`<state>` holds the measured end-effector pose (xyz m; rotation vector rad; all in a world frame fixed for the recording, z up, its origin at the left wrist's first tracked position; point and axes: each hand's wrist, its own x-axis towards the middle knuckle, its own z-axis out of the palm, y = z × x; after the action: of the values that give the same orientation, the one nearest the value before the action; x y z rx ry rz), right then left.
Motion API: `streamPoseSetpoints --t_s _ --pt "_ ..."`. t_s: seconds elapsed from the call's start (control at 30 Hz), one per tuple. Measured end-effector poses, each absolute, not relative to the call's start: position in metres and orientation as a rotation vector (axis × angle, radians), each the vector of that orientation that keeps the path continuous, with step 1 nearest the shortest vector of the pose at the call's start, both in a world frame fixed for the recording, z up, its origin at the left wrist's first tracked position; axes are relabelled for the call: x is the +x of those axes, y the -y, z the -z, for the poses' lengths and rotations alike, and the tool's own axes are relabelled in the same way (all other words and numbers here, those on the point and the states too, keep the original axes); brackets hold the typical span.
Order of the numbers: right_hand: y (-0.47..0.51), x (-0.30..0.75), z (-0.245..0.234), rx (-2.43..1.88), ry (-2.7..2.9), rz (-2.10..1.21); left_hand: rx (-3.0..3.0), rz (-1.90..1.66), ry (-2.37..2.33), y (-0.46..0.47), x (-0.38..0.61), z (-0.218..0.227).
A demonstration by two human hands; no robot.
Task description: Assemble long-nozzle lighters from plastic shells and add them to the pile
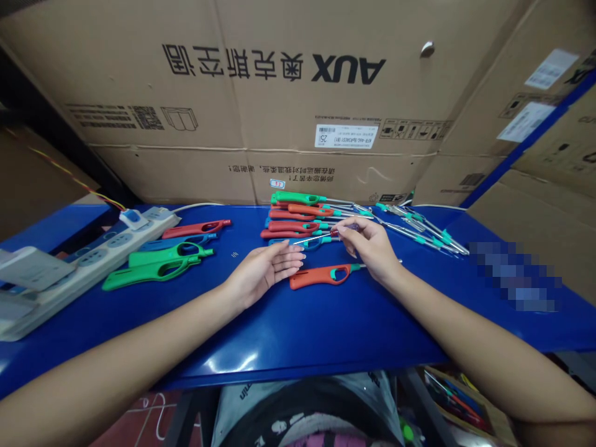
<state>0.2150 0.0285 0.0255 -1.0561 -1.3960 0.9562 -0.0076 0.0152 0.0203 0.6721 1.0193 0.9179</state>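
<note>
Between thumb and fingers my right hand point(367, 245) grips a screwdriver point(334, 233) with a reddish clear handle, its thin shaft pointing left. My left hand point(263, 273) is palm up with fingers stretched out, and the shaft's tip reaches its fingertips; whether they touch I cannot tell. Just below the hands lies an orange gas lighter point(319, 277) with a teal trigger, its metal tube partly behind my right hand. Behind them is a pile of red, green, orange and blue lighters point(288, 226). A few tiny metal pieces point(234, 254) lie left of my left hand.
Red, blue and green handle shells point(156, 271) lie at the left beside a white power strip point(114, 248). Metal tubes with teal parts point(421, 233) lie at the back right. Cardboard point(261, 112) walls the blue table point(261, 347). A pixelated patch covers something at right.
</note>
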Motion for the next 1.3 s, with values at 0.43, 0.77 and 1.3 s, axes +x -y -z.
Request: streamPoseSetpoints --t_s 0.43,0.77,1.3 --pt "-0.028 0.218 -0.026 -0.97 1.499 -0.848 0.683 -0.93 -1.022 -0.013 -0.007 -0.023" --pt "-0.026 0.216 -0.025 -0.948 1.531 -0.864 0.744 -0.967 -0.976 -0.015 -0.01 -0.016" --pt "-0.024 0.215 -0.032 -0.794 1.317 -0.919 1.351 -0.974 -0.924 -0.003 -0.009 -0.012"
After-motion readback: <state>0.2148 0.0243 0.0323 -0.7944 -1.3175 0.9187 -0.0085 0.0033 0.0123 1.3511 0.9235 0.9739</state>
